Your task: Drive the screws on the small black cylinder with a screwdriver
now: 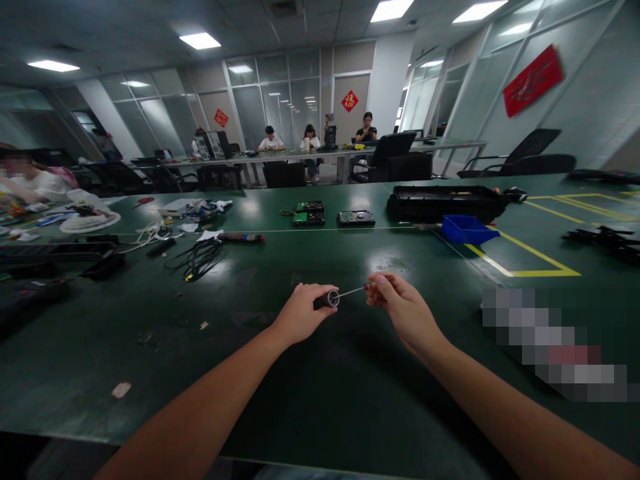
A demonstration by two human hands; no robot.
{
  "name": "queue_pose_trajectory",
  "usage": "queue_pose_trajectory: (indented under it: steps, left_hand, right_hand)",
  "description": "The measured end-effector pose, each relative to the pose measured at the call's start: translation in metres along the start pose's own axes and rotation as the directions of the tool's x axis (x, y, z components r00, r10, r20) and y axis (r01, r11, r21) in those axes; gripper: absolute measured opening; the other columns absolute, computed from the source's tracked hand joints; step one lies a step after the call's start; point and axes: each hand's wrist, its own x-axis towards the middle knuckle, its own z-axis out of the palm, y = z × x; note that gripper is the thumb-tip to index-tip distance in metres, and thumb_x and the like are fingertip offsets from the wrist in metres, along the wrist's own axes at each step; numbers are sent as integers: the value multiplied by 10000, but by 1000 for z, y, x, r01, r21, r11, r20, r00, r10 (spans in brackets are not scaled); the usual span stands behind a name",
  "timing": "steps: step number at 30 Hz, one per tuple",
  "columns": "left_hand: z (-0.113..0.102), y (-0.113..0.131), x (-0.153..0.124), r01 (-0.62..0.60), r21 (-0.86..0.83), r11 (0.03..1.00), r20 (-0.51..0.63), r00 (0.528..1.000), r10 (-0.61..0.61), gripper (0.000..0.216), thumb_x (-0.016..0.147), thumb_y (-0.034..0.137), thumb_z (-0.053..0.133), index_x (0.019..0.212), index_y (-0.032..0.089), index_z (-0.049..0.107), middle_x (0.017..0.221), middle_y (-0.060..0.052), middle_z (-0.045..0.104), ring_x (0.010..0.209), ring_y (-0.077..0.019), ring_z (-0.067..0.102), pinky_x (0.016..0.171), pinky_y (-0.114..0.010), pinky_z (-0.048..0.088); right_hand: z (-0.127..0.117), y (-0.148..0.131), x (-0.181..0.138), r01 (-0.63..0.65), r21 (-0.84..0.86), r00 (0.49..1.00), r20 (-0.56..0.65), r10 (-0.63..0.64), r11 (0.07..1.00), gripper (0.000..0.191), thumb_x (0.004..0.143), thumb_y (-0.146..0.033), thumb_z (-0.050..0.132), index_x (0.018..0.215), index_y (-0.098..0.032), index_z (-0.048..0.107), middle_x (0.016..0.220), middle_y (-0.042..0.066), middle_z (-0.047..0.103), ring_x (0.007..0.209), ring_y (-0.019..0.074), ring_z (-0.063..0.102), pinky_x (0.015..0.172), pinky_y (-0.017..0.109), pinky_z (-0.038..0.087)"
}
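My left hand (304,313) is closed around a short dark cylinder (331,299) with a silvery ring at its end, which faces right. My right hand (400,303) pinches a tool with a thin metal shaft (351,292). Its reddish-brown grip is mostly hidden by my fingers, so its exact kind is unclear. The shaft slants down to the left and meets the cylinder's ringed end; how far it goes in cannot be made out. Both hands are held over the green tabletop (320,393).
Beyond my hands lie circuit-board drives (308,217), another drive (356,218), a long black housing (445,203) and a blue bin (467,230). Left are black cables (200,257), an electric screwdriver (243,237) and a white fan (90,217). People sit farther back.
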Motion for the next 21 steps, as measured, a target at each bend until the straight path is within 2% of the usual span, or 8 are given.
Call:
queue_pose_trajectory:
  steps: [11,17,21]
  left_hand:
    - [-1,1,0,4,17,1000,5,1000,-4,350,863,271,700,1210,278,655,1152,-27,705,1070,-241,613,1080,-493,363]
    - [-1,1,-1,1,12,1000,6,1000,-1,350,868,278,696,1215,297,650,1162,-24,703,1094,-244,614,1129,-543,294]
    - [-1,0,-1,3,-9,1000,-4,1000,-3,357,862,263,702,1214,295,649,1148,-23,705,1086,-239,614,1130,-543,302]
  right_hand:
    - [-2,1,0,29,-52,999,-17,-29,998,330,842,-516,665,951,-205,665,817,32,658,728,180,610,707,355,501]
    - [-5,-10,-2,97,-296,995,48,-86,950,294,900,-472,611,842,-190,674,641,-4,590,607,148,540,629,320,431]
    - [-6,-11,-3,96,-247,994,67,-82,964,194,887,-366,594,963,-199,656,698,-3,611,651,160,566,639,318,453]
